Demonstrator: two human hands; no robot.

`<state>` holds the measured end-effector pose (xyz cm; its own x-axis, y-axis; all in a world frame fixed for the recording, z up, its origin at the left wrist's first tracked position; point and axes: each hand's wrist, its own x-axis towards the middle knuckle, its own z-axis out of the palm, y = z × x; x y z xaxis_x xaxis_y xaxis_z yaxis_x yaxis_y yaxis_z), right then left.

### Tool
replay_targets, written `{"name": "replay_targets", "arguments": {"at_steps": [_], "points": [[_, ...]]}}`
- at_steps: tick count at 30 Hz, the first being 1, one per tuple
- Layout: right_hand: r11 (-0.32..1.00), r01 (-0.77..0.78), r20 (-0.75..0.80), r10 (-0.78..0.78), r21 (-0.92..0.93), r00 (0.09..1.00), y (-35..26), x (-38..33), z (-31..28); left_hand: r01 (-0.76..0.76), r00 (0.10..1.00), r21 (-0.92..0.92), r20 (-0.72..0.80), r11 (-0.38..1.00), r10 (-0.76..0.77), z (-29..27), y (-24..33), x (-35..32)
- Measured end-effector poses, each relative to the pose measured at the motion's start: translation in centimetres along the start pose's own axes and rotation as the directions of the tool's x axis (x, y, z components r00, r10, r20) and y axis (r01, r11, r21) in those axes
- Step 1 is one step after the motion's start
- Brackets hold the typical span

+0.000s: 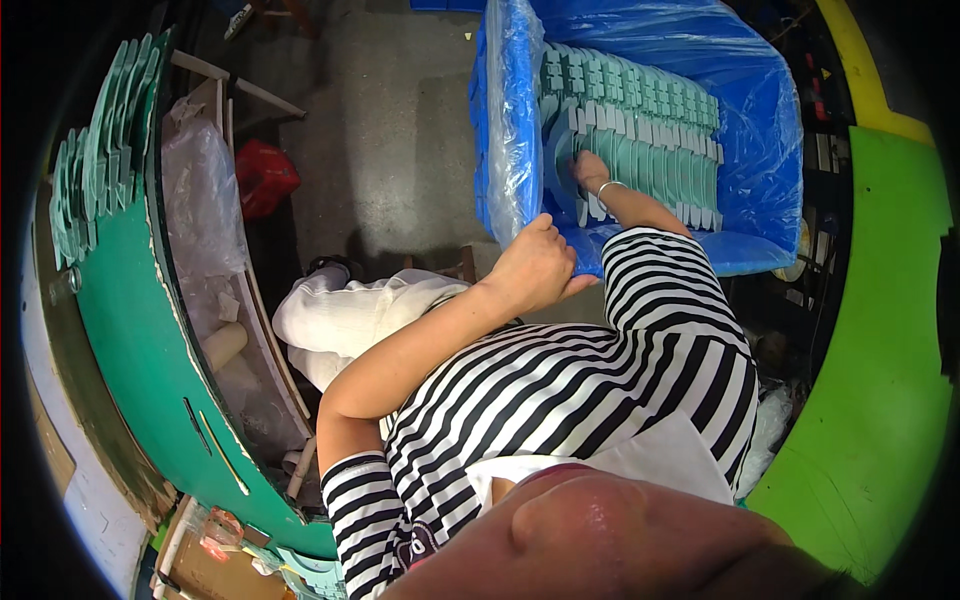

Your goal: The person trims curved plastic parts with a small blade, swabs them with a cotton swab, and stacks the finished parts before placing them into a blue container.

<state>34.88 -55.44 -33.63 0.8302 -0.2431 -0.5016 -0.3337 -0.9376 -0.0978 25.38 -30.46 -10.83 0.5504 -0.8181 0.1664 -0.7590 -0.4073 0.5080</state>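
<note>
A blue plastic bin (778, 200) lined with clear film stands ahead of me, filled with rows of pale green moulded plastic parts (640, 160) standing on edge. My left hand (540, 268) is closed over the bin's near left corner, gripping the rim and its liner (512, 150). Down inside the bin is my right hand (591, 172), at the left end of the nearer row. Its fingers are curled against a curved pale green plastic part (562, 150); the fingertips are partly hidden.
To my left is a green tabletop (120, 300) with stacked pale green parts (110, 130) at its far end and thin tools (224, 455) lying on it. A red container (265, 178) sits on the floor. A bright green surface (880, 350) runs along my right.
</note>
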Motion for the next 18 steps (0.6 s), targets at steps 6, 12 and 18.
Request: {"name": "replay_targets", "arguments": {"at_steps": [6,12,18], "points": [[0.993,-0.066,0.098,0.056,0.101,0.994,0.1,0.3,-0.8,-0.018,1.000,0.000,-0.008,1.000,0.018,0.2,0.0,0.3],[0.998,0.037,0.084,-0.041,0.048,0.996,-1.0,1.0,-0.6,-0.067,0.983,-0.130,-0.178,0.989,0.043,-1.8,-0.7,-0.4],[0.876,0.427,-0.340,-0.480,-0.223,0.809,-1.2,2.5,-3.4,0.032,0.888,-0.111,-0.453,0.993,-0.079,-6.2,-2.3,-6.5]]}}
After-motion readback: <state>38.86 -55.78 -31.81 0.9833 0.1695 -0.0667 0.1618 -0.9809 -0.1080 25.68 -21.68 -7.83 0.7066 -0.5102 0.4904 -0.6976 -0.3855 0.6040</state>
